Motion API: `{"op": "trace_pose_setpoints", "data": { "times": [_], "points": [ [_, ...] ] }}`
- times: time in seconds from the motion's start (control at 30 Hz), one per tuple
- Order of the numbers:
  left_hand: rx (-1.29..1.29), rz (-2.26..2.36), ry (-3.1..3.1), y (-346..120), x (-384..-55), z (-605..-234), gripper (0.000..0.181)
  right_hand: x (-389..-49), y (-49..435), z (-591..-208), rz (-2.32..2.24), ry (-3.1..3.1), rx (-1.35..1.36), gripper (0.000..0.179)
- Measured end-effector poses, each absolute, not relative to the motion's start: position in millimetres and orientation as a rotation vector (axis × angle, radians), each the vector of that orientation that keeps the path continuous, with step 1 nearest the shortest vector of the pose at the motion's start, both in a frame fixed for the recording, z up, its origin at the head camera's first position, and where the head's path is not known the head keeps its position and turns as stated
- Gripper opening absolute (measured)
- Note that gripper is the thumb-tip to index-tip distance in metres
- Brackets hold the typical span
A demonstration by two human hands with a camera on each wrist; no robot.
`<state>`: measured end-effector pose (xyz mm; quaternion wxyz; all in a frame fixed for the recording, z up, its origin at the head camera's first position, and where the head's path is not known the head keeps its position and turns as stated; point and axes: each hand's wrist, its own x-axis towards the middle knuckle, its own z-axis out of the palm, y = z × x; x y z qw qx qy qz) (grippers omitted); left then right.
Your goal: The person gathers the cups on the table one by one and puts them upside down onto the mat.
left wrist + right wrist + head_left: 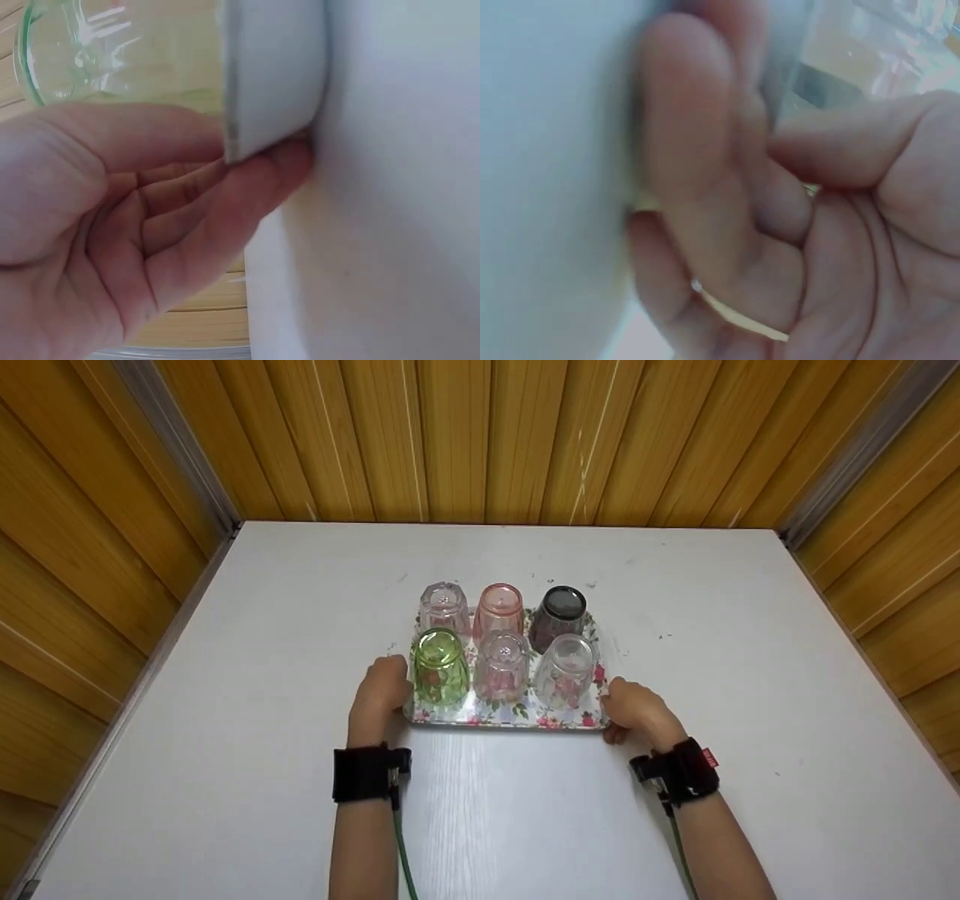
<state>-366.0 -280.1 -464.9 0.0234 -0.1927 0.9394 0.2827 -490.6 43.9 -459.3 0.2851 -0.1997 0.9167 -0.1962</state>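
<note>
A floral tray [517, 720] carries several upturned glasses in two rows. The front row has a green glass [441, 671], a clear faceted glass [502, 669] and a clear glass [564, 671]. Behind them stand a pale clear glass [444, 611], a pink glass [499, 611] and a dark grey glass [559, 619]. My left hand [381, 694] grips the tray's left edge; in the left wrist view its thumb lies against the rim and its fingertips reach beneath the tray's white side [274, 75]. Opposite, my right hand [637, 711] holds the right edge, fingers curled under it.
The white table [225, 735] spreads around the tray. Yellow wood-look panels [450, 442] enclose its back and both sides. Each wrist wears a black strap [361, 775] with a small camera, and a green cable [405, 855] trails from it toward the near side.
</note>
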Motion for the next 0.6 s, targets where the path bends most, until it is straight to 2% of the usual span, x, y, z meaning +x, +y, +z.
{"op": "trace_pose_setpoints", "data": {
  "times": [0.13,0.2,0.3,0.43,0.53,0.6],
  "points": [
    [-0.667,0.894,2.982,-277,-363,-470,0.009,-486,45,-464,-0.557,2.512,-0.521,0.032],
    [-0.724,0.927,2.987,-276,-361,-471,0.005,-483,47,-466,-0.571,2.529,-0.528,0.031],
    [-0.789,0.992,2.975,-275,-357,-471,0.012,-479,50,-467,-0.597,2.544,-0.539,0.027],
    [-0.86,1.1,2.925,-275,-350,-469,0.009,-473,53,-470,-0.647,2.565,-0.547,0.023],
    [-0.9,1.177,2.869,-275,-345,-469,0.024,-468,54,-471,-0.683,2.568,-0.553,0.021],
    [-0.899,1.208,2.836,-275,-344,-469,0.027,-464,54,-471,-0.696,2.557,-0.559,0.022]
  ]
}}
